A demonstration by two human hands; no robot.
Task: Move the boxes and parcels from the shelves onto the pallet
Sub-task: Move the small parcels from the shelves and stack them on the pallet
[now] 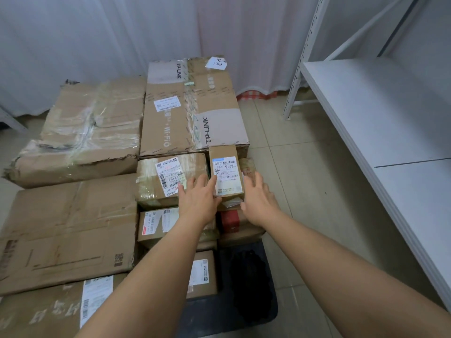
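Two hands are flanking a small box [227,173] that is sitting upright among the stacked cartons. The left hand [197,200] is lying just beside its left face, fingers straight and spread, with the fingertips resting over the neighbouring taped parcel [168,179]. The right hand [257,202] is lying along the box's right side, fingers loosely extended and touching or nearly touching the cardboard; neither hand is curling round it, so nothing is being gripped.

The box is standing at the right edge of the pile, right in front of the large TP-LINK carton [192,108] and above a red-printed box [230,222]. It is plain brown cardboard, narrow and tall, and is wearing a white shipping label with a blue strip at the top and a barcode; the print is too small to read.

To the left, a crumpled taped carton [83,135] and a flat wide carton [68,230] are filling the pile. A dark pallet [246,284] corner is showing beneath the forearms. White shelves [380,123] are standing on the right, well apart from the box.
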